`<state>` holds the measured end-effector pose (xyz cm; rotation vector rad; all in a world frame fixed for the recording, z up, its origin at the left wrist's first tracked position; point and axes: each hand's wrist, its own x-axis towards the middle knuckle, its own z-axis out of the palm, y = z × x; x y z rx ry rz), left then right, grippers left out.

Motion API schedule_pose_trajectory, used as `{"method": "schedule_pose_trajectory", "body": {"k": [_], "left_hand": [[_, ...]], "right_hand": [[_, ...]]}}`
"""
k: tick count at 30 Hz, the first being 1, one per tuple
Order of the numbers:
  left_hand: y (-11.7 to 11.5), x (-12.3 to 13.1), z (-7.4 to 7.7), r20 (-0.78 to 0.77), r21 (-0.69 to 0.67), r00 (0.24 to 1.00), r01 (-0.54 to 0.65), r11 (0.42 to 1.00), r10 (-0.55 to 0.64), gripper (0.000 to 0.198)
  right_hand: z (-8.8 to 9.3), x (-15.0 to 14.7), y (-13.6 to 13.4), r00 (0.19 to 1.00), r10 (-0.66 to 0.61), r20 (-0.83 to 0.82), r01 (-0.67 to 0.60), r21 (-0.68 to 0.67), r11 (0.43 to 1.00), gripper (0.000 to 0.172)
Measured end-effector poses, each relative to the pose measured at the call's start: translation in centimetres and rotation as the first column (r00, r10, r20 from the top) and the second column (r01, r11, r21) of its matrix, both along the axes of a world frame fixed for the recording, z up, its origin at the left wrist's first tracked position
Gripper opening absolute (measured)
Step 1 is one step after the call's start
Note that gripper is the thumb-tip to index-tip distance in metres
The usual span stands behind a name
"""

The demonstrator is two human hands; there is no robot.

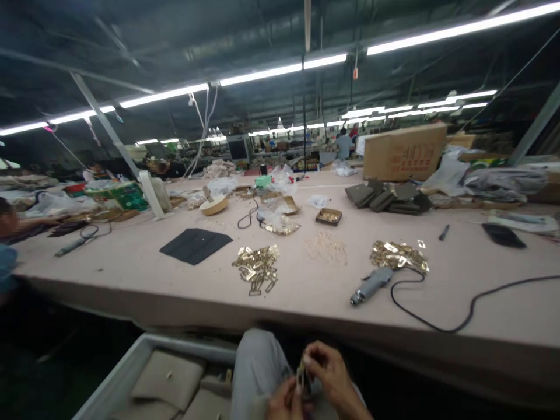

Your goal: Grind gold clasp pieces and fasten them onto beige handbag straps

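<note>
Low in the view, above my lap, both of my hands are closed around a small gold-coloured metal fitting (300,373). My left hand (283,401) pinches it from below and the left. My right hand (329,373) grips its upper end between thumb and fingers. Blur and fingers hide part of the fitting, so its exact kind is unclear. On the table ahead lies a heap of gold rectangular metal frames (258,265). Further right is a second pile of shiny gold plates (396,255), with a grey electric screwdriver (371,286) in front of it.
A pale bin (109,382) holding beige pouches (168,376) stands left of my knee. The table (306,303) carries a dark folded panel (195,245), small scattered parts (326,249), a little box (329,217) and dark pouches (385,197). A black cable (470,309) runs right.
</note>
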<state>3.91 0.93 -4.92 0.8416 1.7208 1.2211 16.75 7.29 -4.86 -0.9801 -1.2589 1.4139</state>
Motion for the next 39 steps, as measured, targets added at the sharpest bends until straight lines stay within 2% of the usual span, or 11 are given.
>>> {"method": "schedule_pose_trajectory", "body": {"k": [3,5,9,12,18,29,39], "left_hand": [[-0.9,-0.1,-0.3,0.093,0.066,0.993,0.072,0.995,-0.078,0.044],[-0.9,-0.1,-0.8,0.174,0.097,0.981,0.072,0.993,-0.088,0.045],[-0.9,-0.2,-1.2,0.228,0.044,0.969,0.093,0.995,-0.101,0.05],[-0.9,-0.2,-1.1,0.244,0.056,0.963,0.108,0.993,-0.119,0.053],[-0.9,-0.3,-1.3,0.255,0.061,0.958,0.121,0.991,-0.133,0.057],[-1.1,-0.5,-1.4,0.273,0.084,0.947,0.154,0.984,-0.171,0.046],[-1.2,-0.7,-1.8,0.264,0.086,0.948,0.162,0.983,-0.18,0.048]], "right_hand": [[1.1,0.2,-0.9,0.998,-0.057,0.03,0.057,-0.016,0.998,0.044],[0.6,0.4,-0.9,0.998,-0.057,0.008,0.058,-0.089,0.994,0.044],[-1.1,0.5,-1.1,0.999,-0.015,-0.028,0.009,-0.207,0.978,0.042],[-1.7,0.4,-1.3,0.999,-0.028,-0.033,0.021,-0.205,0.979,0.038],[-1.6,0.3,-1.5,0.999,-0.02,-0.048,0.011,-0.185,0.983,0.035],[-0.5,0.1,-1.9,1.0,0.007,0.002,-0.007,-0.144,0.99,0.034],[-0.4,-0.3,-2.1,0.999,-0.004,0.046,0.013,-0.2,0.98,0.035]]}}
